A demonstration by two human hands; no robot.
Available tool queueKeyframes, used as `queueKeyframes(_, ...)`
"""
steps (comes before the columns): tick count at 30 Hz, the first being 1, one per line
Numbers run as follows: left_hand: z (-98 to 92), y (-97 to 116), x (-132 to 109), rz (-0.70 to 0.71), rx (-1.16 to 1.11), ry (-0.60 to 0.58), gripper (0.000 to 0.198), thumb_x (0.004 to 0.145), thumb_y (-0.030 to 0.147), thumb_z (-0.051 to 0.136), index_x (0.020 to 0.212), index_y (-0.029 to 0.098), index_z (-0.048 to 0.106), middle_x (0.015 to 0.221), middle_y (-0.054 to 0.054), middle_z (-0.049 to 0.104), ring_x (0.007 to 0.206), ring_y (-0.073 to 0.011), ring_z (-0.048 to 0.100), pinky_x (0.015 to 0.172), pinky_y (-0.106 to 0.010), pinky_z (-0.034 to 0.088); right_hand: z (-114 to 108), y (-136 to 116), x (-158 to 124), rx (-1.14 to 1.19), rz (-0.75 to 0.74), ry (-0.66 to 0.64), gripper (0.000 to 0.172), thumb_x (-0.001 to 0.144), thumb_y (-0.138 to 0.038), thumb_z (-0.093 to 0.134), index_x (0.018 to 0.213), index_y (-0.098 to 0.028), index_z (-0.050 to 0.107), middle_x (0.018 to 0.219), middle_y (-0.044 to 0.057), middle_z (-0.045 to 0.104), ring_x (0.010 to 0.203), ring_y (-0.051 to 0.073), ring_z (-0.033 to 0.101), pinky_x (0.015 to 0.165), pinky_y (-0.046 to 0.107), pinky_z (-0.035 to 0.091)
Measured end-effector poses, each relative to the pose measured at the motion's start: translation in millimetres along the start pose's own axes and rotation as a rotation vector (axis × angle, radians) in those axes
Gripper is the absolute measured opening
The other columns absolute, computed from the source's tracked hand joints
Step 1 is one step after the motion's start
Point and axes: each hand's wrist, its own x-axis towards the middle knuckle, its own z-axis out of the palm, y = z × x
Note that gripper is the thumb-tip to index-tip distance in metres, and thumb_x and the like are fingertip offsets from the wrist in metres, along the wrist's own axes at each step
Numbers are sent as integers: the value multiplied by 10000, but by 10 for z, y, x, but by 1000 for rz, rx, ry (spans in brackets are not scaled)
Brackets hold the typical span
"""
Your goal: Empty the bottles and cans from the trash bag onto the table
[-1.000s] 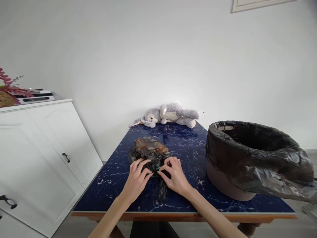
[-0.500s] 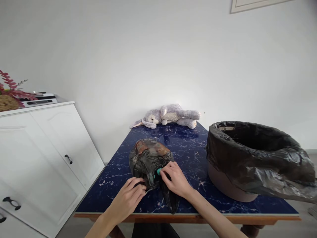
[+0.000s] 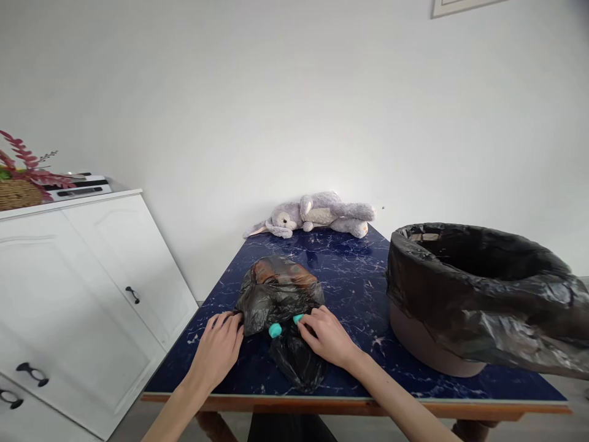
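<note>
A thin black plastic bag (image 3: 285,301) lies in front of me, with orange-brown things showing through its far part. Two small teal lumps are at its near side: one teal lump (image 3: 275,330) rests on the plastic, while the other teal lump (image 3: 297,318) is at my right fingertips. My right hand (image 3: 329,334) is closed in a pinch on that lump, beside the bag's right edge. Curled fingers of my left hand (image 3: 219,342) grip the bag's left edge; the fingertips are partly hidden. Loose black plastic (image 3: 299,362) spreads toward the table's front edge.
A brown bin (image 3: 432,344) lined with a black bag (image 3: 460,301) stands at the right of the blue marbled table (image 3: 354,288). A grey plush rabbit (image 3: 317,213) lies at the far end by the wall. A white cabinet (image 3: 92,288) stands on the left.
My left hand has shifted left to the bag's side edge. The bag's near part is spread wider, and the left teal lump now shows fully. My right hand has barely moved.
</note>
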Motion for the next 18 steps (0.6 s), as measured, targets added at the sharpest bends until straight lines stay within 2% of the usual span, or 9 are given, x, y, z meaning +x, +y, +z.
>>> queueKeyframes(4, -38, 227, 13, -67, -184, -12, 363, 1118, 295, 356, 1303, 167, 641, 1128, -145, 764, 1052, -312, 733, 907, -461, 587, 1, 7, 2, 8, 22, -1, 327, 1129, -312, 418, 879, -227, 612, 768, 12, 625, 742, 183, 586, 787, 335, 398)
queueKeyframes(6, -28, 324, 27, -89, -310, -39, 406, 1130, 319, 355, 1463, 205, 557, 1234, -147, 742, 1118, -299, 733, 930, -436, 603, -6, 7, 1, 15, 32, 0, 294, 1131, -314, 412, 983, -225, 650, 800, 18, 650, 758, 190, 602, 799, 341, 411)
queueKeyframes(8, 16, 374, 56, -90, -375, -72, 479, 1141, 310, 323, 1606, 278, 431, 1432, -149, 664, 1269, -299, 693, 1032, -450, 585, -19, 2, 1, 26, 33, -4, 264, 1130, -316, 419, 1121, -230, 668, 822, 20, 670, 773, 198, 618, 808, 347, 425)
queueKeyframes(10, 94, 380, 96, -116, -395, -103, 526, 1144, 310, 310, 1668, 342, 342, 1600, -141, 539, 1418, -324, 602, 1134, -502, 531, -34, -5, 1, 39, 28, -13, 269, 1128, -308, 423, 1246, -240, 656, 855, 21, 694, 796, 202, 638, 826, 355, 441)
queueKeyframes(12, 188, 368, 135, -182, -404, -116, 541, 1142, 352, 338, 1683, 354, 320, 1695, -143, 425, 1533, -377, 472, 1182, -568, 485, -45, -11, 0, 50, 22, -25, 301, 1127, -293, 422, 1343, -252, 627, 907, 26, 713, 829, 205, 658, 842, 364, 459)
queueKeyframes(15, 306, 369, 184, -298, -441, -91, 583, 1133, 416, 376, 1699, 310, 284, 1772, -175, 260, 1621, -447, 262, 1169, -616, 488, -50, -14, -9, 51, 12, -47, 366, 1121, -297, 426, 1454, -274, 576, 998, 50, 696, 882, 224, 666, 816, 371, 497)
queueKeyframes(18, 338, 400, 227, -357, -481, -21, 626, 1140, 402, 326, 1729, 279, 151, 1782, -216, 178, 1629, -465, 211, 1115, -596, 538, -39, -5, -19, 48, 0, -64, 437, 1113, -310, 441, 1546, -302, 501, 1101, 75, 641, 935, 241, 666, 797, 376, 544)
